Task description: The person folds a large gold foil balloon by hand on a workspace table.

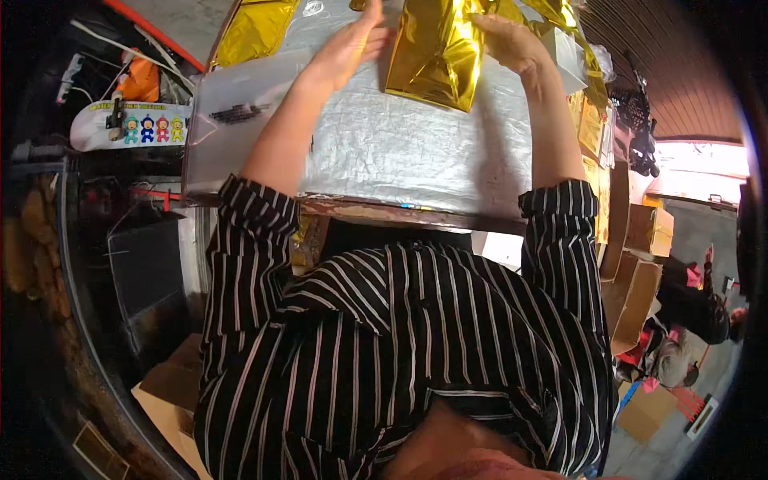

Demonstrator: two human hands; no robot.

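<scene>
On the silver-covered table (360,152) in front of me lies a shiny gold foil piece (432,60), flat-sided and creased, with its near edge toward me. My left hand (346,53) is beside its left edge, fingers stretched out and thumb up, holding nothing. At the foil's right side is my right hand (512,42); its fingers reach out over the foil's edge and seem to touch it, without wrapping round it. The foil's far end runs out of the picture.
More gold foil (254,32) lies at the table's far left, and another piece (552,10) at the far right by a white box (565,58). A clear plastic sheet (240,96) covers the left corner. Cardboard boxes (636,300) stand right; a skateboard (152,124) is left.
</scene>
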